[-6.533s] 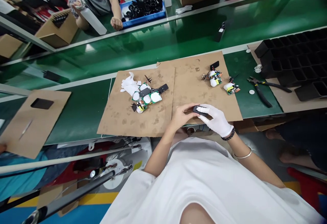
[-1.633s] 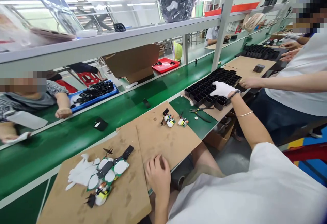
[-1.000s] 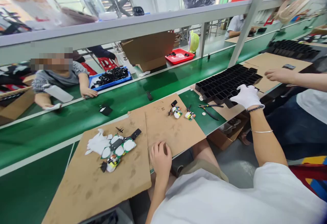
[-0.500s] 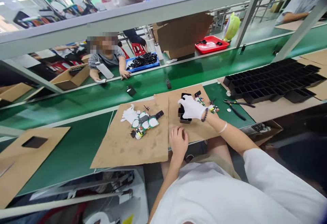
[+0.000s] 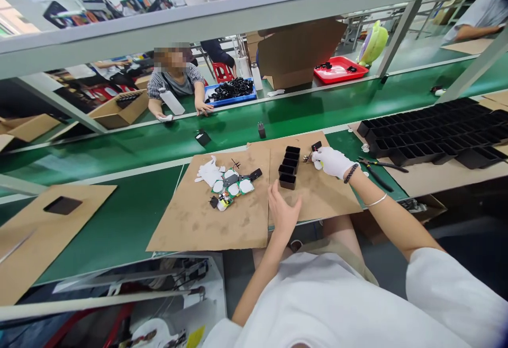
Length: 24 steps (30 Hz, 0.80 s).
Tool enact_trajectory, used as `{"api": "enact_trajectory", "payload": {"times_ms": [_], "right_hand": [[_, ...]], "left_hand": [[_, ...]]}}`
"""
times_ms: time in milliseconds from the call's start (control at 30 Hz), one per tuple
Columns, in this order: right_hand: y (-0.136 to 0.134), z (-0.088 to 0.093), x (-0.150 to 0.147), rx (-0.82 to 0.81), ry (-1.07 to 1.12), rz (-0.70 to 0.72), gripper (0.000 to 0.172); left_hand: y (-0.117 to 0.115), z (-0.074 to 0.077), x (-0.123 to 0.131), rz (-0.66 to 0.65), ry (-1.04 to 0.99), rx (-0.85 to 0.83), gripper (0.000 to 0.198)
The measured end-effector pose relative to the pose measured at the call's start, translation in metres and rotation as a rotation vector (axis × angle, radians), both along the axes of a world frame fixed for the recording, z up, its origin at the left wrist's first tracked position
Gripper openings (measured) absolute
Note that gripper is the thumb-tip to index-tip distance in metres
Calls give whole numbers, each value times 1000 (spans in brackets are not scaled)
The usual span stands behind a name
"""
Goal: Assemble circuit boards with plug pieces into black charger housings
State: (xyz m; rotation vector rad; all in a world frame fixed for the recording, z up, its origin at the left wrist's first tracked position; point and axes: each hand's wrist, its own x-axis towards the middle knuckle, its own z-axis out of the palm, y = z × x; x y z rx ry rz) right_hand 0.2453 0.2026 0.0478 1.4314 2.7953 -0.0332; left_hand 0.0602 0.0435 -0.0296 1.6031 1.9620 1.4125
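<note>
My bare left hand [image 5: 283, 211] is open over the front of the cardboard, thumb and fingers apart, just below a row of several black plastic cases [image 5: 291, 162]. To the right of that row, my white-gloved right hand [image 5: 332, 162] has its fingers closed on a small circuit board [image 5: 308, 158] with wires; the glove hides most of it. A small black part [image 5: 316, 146] lies just beyond the fingertips. On the left cardboard sheet [image 5: 234, 226] are green circuit boards with white discs [image 5: 234, 187], a small component board [image 5: 223, 201] and a white glove [image 5: 209, 172].
Black-and-yellow pliers [image 5: 379, 171] lie right of my gloved hand, beside many black cases [image 5: 436, 136]. Across the green conveyor [image 5: 234, 128], a person [image 5: 177, 81] sits by a blue tray [image 5: 230, 100]. Two black adapters rest on the belt. A shelf beam [image 5: 254, 15] crosses above.
My right hand has left the row of black cases and moved right to the circuit board. My left hand's fingers have spread. The view has shifted slightly.
</note>
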Motion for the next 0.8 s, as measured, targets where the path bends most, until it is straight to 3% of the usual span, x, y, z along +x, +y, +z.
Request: {"api": "enact_trajectory", "payload": {"times_ms": [100,233,333,533,667,800], "right_hand": [[-3,-11,9,43,-38,88,31],[0,-10,11,64,-70,201,23],[0,-2,18,73,-43,211,19],[-41,2,30,-95,420,7,16],[-74,-11,24,-38,155,-28,16],[-80,-18,18,10,48,-33,33]], "left_hand": [[21,9,4,22,14,-41,85],[35,15,7,50,0,-102,66],[25,12,3,7,19,-69,55],[-13,-2,-8,-77,78,-87,55],[-19,-7,-12,-108,88,-145,63],[-18,-6,-17,-181,109,-177,67]]}}
